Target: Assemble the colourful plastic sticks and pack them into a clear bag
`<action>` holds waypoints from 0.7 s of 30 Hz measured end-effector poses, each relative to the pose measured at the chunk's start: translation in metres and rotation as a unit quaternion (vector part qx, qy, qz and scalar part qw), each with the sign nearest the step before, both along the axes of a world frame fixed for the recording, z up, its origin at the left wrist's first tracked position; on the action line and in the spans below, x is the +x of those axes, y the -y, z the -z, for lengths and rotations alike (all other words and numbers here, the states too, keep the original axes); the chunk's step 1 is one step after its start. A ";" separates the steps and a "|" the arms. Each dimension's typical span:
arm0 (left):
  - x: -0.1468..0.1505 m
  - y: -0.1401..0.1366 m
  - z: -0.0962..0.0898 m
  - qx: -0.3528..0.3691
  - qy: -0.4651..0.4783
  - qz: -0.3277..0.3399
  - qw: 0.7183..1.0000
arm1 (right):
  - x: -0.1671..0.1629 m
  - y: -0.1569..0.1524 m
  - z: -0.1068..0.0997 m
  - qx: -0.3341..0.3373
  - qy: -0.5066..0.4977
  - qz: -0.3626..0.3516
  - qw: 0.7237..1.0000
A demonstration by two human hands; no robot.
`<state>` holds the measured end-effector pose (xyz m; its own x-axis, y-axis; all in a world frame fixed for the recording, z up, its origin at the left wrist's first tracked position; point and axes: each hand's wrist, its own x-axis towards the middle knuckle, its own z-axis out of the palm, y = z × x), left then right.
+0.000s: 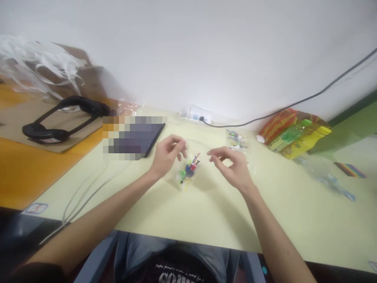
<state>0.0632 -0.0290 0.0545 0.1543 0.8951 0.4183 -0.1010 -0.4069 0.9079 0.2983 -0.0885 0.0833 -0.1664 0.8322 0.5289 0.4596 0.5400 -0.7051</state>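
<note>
A small clear bag of colourful little plastic pieces (190, 172), red, blue and green among them, is on the pale yellow table between my hands, somewhat blurred. My left hand (171, 153) hovers to its upper left with loosely curled fingers, and I see nothing in its grasp. On the other side, my right hand (231, 165) is raised with thumb and forefinger bent toward each other, a narrow gap between their tips. Neither hand visibly touches the bag.
Farther back lies another bag of small parts (237, 139). A dark tablet-like device (154, 139), partly pixelated, is at left, near a black frame-like object (66, 118). Snack packets (294, 135) and clear plastic wrapping (324, 175) lie right. A cable (265, 116) crosses the wall; cords (85, 196) trail left.
</note>
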 end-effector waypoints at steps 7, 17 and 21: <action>0.008 -0.012 0.046 -0.127 -0.032 -0.018 0.991 | -0.008 -0.035 0.075 -0.251 -0.270 -0.012 0.929; 0.005 -0.014 0.052 -0.135 -0.039 -0.024 0.990 | -0.014 -0.034 0.080 -0.296 -0.309 0.015 0.904; 0.005 -0.015 0.052 -0.130 -0.046 -0.025 0.990 | -0.011 -0.028 0.076 -0.267 -0.297 0.046 0.916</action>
